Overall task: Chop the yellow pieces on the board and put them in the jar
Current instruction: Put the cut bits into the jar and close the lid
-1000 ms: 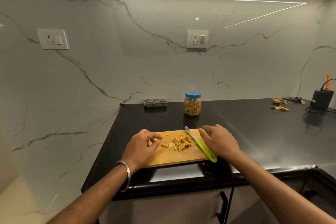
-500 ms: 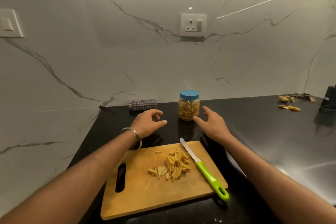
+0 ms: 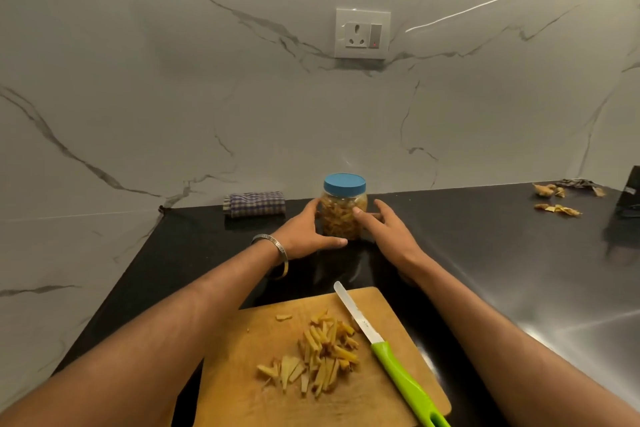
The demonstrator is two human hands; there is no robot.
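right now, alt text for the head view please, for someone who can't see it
Both hands, the left hand and right hand, grip the sides of a jar with its blue lid on, at the back of a black counter. Nearer, a board holds chopped yellow pieces and a knife with a green handle.

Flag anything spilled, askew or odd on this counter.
Yellowish scraps lie loose on the black counter at far right, away from the board. One stray piece sits apart from the pile.
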